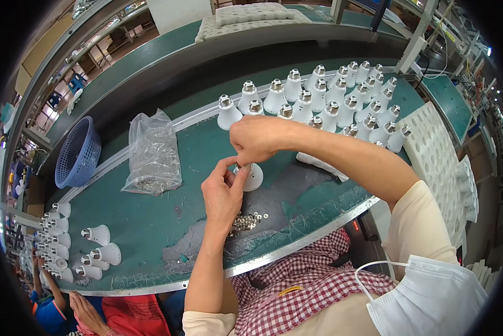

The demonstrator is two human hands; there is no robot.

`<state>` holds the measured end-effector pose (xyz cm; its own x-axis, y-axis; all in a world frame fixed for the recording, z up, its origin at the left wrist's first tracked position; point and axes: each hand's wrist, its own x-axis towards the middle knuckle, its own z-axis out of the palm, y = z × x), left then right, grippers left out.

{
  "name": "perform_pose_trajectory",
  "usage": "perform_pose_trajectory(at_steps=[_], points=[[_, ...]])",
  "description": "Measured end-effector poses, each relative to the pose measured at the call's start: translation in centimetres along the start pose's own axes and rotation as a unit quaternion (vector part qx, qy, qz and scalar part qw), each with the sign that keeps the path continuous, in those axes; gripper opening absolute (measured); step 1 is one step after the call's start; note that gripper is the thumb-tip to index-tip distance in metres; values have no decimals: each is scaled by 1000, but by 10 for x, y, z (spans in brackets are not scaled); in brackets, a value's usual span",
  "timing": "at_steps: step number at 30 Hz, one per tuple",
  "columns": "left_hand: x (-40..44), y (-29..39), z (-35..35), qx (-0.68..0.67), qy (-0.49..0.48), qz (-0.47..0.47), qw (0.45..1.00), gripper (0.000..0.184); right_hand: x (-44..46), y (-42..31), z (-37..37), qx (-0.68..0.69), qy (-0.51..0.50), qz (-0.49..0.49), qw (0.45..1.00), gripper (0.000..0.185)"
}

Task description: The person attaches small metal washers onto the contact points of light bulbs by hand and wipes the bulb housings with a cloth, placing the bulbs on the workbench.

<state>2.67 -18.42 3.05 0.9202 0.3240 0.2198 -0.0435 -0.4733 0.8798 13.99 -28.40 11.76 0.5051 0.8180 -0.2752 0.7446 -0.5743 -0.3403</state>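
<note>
A white light bulb (254, 178) stands on the green bench in front of me, its metal screw base up. My left hand (222, 187) is closed around the base end, thumb and fingertips pinching it. Directly above, my right hand (255, 137) is bent down with curled fingers at the top of that bulb; whatever they grip is hidden behind the hand. Close by my left wrist lies a small heap of shiny metal caps (247, 222). Past my right forearm, rows of white bulbs (303, 107) stand with their screw bases up.
A clear plastic bag (153, 151) of thin metal pins lies left of my hands, beside a blue basket (80, 152). More bulbs (107, 253) lie on their sides at the left end. A white foam tray (431, 151) is at the right. A co-worker's hand (87, 313) shows lower left.
</note>
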Motion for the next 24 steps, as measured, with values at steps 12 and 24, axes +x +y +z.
perform_pose_trajectory(at_steps=[12,24], points=[[26,1,-13,-285,-120,-198,930,24,-35,37,15,108,129,11,986,20],[40,5,-12,-212,-185,-245,928,14,-114,74,69,259,169,126,943,20]])
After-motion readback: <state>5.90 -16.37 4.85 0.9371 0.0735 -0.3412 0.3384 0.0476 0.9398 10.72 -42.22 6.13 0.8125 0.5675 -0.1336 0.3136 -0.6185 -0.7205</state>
